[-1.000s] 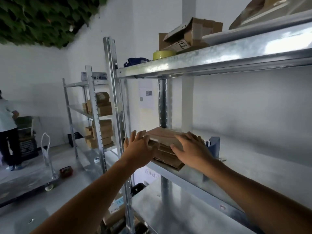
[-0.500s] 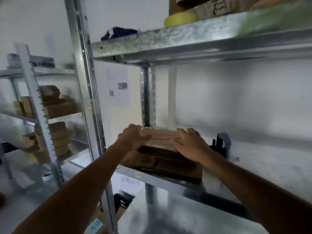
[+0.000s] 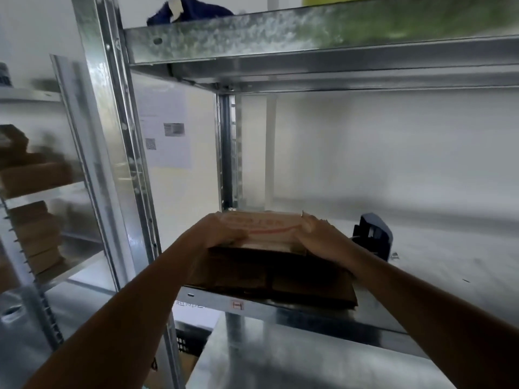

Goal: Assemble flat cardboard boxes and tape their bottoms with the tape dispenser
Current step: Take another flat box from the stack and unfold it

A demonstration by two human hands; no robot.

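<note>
The pile of flat boxes [image 3: 269,276] sits at the front left corner of the shelf [image 3: 438,265]; the left hand [image 3: 222,234] and right hand [image 3: 318,238] each grip one end of the top box [image 3: 266,227] (tape dispenser [image 3: 375,237] just beside); lift it level, I think, so the pile won't slide.

Dim, backlit view with motion-blurred, wide-angle-bent edges.

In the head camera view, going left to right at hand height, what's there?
From the left: blurred brown cardboard boxes, shiny steel upright post, left hand, stack of flat brown cardboard boxes, right hand, dark blue tape dispenser.
</note>
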